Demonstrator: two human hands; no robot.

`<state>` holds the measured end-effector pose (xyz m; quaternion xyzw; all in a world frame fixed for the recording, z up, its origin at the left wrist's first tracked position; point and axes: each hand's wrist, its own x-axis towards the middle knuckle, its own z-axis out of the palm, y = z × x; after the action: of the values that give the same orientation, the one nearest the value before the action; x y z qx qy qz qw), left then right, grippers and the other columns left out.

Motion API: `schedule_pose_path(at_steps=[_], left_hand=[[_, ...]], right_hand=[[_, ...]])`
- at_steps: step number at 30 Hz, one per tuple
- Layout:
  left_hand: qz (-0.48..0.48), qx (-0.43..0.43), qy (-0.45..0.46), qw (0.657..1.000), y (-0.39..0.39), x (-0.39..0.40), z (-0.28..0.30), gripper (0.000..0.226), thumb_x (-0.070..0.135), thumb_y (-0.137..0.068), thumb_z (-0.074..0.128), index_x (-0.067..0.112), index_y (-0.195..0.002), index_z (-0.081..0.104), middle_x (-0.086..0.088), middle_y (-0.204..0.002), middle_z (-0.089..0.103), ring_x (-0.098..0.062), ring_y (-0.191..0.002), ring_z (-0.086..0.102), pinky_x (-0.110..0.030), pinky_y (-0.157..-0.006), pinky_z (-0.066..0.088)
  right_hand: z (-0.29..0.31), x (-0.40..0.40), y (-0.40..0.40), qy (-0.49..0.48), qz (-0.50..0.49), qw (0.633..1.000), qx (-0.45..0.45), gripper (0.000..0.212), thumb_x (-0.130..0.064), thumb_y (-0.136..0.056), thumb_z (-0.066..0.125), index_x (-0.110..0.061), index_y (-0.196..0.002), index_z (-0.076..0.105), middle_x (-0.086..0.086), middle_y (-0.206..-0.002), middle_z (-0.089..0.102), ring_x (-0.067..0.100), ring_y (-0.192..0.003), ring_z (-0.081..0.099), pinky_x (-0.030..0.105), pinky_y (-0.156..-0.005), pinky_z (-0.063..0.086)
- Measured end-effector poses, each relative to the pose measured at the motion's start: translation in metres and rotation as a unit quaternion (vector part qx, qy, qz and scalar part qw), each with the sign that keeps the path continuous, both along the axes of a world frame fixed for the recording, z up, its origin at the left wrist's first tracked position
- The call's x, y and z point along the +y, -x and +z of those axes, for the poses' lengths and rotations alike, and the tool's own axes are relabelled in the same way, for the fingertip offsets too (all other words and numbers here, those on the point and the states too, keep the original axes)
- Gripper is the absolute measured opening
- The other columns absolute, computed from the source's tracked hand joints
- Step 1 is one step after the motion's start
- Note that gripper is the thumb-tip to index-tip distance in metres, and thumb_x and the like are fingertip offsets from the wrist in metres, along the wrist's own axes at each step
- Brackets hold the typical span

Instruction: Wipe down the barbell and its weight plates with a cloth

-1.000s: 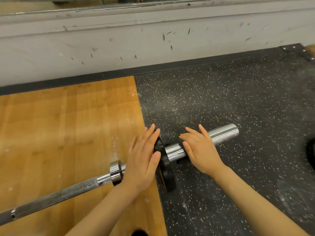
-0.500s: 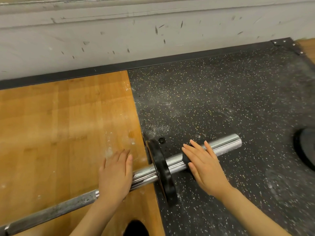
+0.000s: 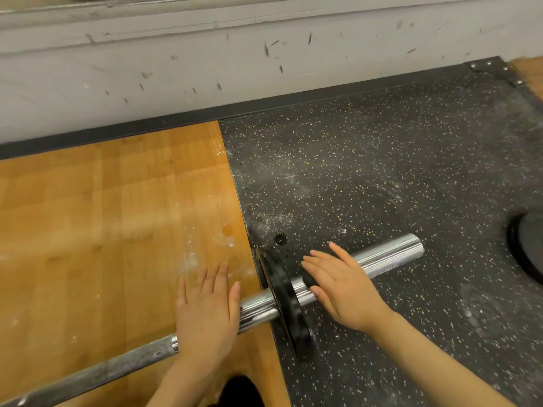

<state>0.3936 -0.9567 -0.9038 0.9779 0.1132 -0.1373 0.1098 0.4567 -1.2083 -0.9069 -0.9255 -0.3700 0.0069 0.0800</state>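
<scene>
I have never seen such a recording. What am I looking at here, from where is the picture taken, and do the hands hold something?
The picture comes from a camera worn on a person's head, looking down at their own two bare hands. A barbell lies on the floor, partly over a wooden platform and partly over a black speckled rubber mat. One black weight plate sits on the bar's shiny sleeve. The left hand rests flat on the bar, left of the plate. The right hand lies on the sleeve to the plate's right, fingers straight; something dark shows under it, which I cannot identify. No cloth is clearly visible. Another dark disc lies at the right edge.
</scene>
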Motion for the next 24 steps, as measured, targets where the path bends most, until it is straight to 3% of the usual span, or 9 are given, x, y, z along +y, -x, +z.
schedule_pose_path(at_steps=[3, 6, 11, 16, 22, 24], left_hand=[[-0.001, -0.003, 0.002, 1.000, 0.003, -0.001, -0.001, 0.090, 0.055, -0.080, -0.028, 0.029, -0.154, 0.016, 0.010, -0.158, 0.024, -0.010, -0.149, 0.008, -0.041, -0.120, -0.006], [-0.018, -0.005, -0.010, 1.000, 0.007, -0.003, -0.002, 0.091, 0.056, -0.079, -0.032, 0.031, -0.154, 0.013, 0.011, -0.159, 0.021, -0.010, -0.149, 0.007, -0.042, -0.118, -0.009], [-0.040, 0.008, 0.014, 0.999, 0.012, -0.006, 0.004, 0.085, 0.057, -0.092, -0.017, 0.024, -0.147, 0.038, 0.002, -0.149, 0.044, -0.017, -0.143, 0.030, -0.050, -0.119, 0.012], [-0.044, 0.014, 0.025, 0.999, 0.016, -0.007, 0.006, 0.080, 0.055, -0.096, -0.008, 0.020, -0.143, 0.046, -0.002, -0.144, 0.050, -0.021, -0.140, 0.038, -0.053, -0.116, 0.021], [-0.044, -0.003, 0.015, 0.999, 0.016, -0.004, 0.002, 0.088, 0.059, -0.087, -0.024, 0.028, -0.151, 0.028, 0.006, -0.155, 0.032, -0.014, -0.147, 0.019, -0.046, -0.121, 0.003], [-0.042, -0.009, 0.015, 0.999, 0.015, -0.004, 0.003, 0.088, 0.059, -0.087, -0.025, 0.028, -0.150, 0.028, 0.006, -0.154, 0.032, -0.014, -0.147, 0.019, -0.046, -0.121, 0.003]], right_hand=[[0.001, -0.020, -0.007, 0.006, -0.035, 0.999, -0.015, 0.049, -0.033, -0.097, 0.033, -0.005, -0.116, 0.069, 0.006, -0.117, 0.069, 0.025, -0.115, 0.063, 0.047, -0.108, 0.027], [0.002, -0.023, -0.004, -0.014, -0.045, 0.999, -0.008, 0.064, -0.036, -0.104, 0.016, -0.001, -0.113, 0.069, 0.009, -0.114, 0.070, 0.027, -0.113, 0.064, 0.043, -0.110, 0.036], [-0.006, 0.007, 0.016, -0.040, 0.007, 0.999, 0.001, 0.051, -0.033, -0.100, 0.032, -0.001, -0.118, 0.067, 0.010, -0.120, 0.067, 0.026, -0.117, 0.061, 0.048, -0.106, 0.043], [-0.014, 0.008, 0.020, -0.055, 0.051, 0.997, -0.021, 0.056, -0.034, -0.103, 0.024, 0.000, -0.119, 0.066, 0.011, -0.120, 0.067, 0.027, -0.117, 0.061, 0.045, -0.107, 0.042], [-0.016, -0.033, -0.004, -0.038, 0.007, 0.997, -0.069, 0.060, -0.036, -0.103, 0.023, 0.002, -0.109, 0.069, 0.012, -0.108, 0.070, 0.030, -0.110, 0.065, 0.045, -0.108, 0.034], [-0.015, -0.041, -0.008, -0.038, -0.009, 0.997, -0.069, 0.061, -0.037, -0.103, 0.022, 0.001, -0.107, 0.070, 0.011, -0.106, 0.070, 0.030, -0.109, 0.065, 0.045, -0.106, 0.034]])
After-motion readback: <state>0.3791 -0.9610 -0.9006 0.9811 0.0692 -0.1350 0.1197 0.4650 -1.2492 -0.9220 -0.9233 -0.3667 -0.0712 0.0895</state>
